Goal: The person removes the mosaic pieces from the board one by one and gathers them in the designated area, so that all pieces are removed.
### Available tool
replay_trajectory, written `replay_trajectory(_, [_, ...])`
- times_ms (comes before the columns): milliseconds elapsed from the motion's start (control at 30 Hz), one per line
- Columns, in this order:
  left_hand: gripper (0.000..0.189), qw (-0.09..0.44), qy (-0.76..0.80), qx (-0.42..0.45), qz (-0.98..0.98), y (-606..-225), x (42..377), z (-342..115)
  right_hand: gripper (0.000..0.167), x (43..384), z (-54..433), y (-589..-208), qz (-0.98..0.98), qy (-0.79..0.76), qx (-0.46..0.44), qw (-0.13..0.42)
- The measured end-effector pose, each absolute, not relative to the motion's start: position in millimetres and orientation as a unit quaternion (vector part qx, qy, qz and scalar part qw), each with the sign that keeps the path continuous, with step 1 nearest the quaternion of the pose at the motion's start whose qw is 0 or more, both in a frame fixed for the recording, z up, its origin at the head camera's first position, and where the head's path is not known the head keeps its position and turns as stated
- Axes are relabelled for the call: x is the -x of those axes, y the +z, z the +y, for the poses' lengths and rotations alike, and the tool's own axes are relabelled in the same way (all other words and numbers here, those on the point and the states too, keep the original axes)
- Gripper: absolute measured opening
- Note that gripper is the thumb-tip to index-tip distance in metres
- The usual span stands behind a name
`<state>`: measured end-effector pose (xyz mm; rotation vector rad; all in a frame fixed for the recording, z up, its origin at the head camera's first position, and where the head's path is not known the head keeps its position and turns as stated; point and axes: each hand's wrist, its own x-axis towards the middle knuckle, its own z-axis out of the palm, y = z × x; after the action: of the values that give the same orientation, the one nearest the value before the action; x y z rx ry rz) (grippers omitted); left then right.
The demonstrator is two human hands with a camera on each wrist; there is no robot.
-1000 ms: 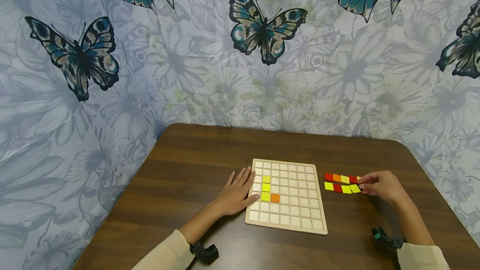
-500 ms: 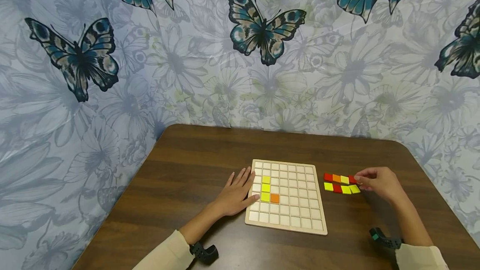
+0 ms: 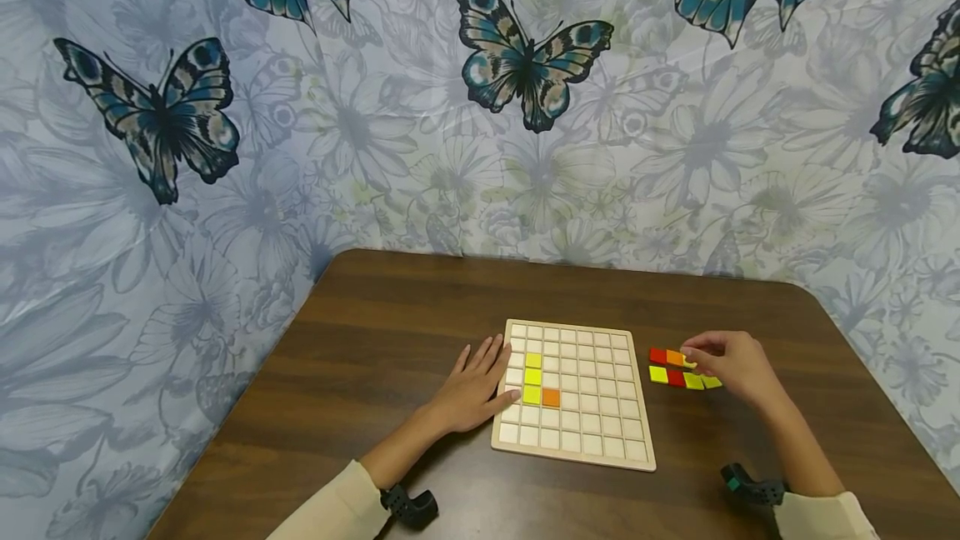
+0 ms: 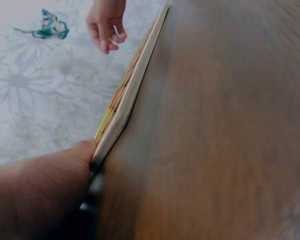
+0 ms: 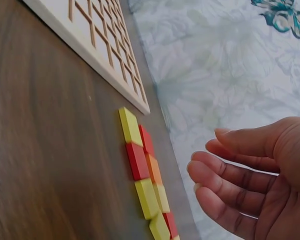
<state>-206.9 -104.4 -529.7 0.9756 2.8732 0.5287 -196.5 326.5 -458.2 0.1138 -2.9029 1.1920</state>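
Observation:
My left hand (image 3: 468, 390) lies with spread, straight fingers along the left edge of a pale wooden grid board (image 3: 591, 400). Its thumb reaches onto the board beside three yellow tiles (image 3: 532, 377) stacked in one column; an orange tile (image 3: 551, 397) sits just right of the lowest. My right hand (image 3: 738, 367) hovers over two rows of small square tiles to the right of the board. In the right wrist view its fingers bend loosely with nothing between them. Below them lie yellow tiles (image 5: 130, 126), red tiles (image 5: 137, 161) and an orange tile (image 5: 153, 169).
The brown wooden table (image 3: 405, 307) reaches back to a wall hanging (image 3: 390, 148) printed with butterflies and flowers. Black bands with a camera (image 3: 408, 508) sit on both wrists. The board's raised rim stands a little above the tabletop.
My right hand has moved left along the tile rows, from their right end to over the middle of the far row. My left hand and the board stay in place.

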Motion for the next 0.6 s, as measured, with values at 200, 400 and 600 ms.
replay_trajectory(200, [0.081,0.029,0.172,-0.316,0.933,-531,207,-104,0.026,196,314,-458,-0.923,0.38,-0.057,0.012])
replay_trajectory(400, [0.081,0.031,0.167,-0.314,0.934,-530,207,-103,0.026,196,302,-457,-0.924,0.376,-0.064,0.017])
replay_trajectory(600, [0.082,0.033,0.163,-0.313,0.935,-530,206,-104,0.022,194,287,-458,-0.921,0.38,-0.078,0.024])
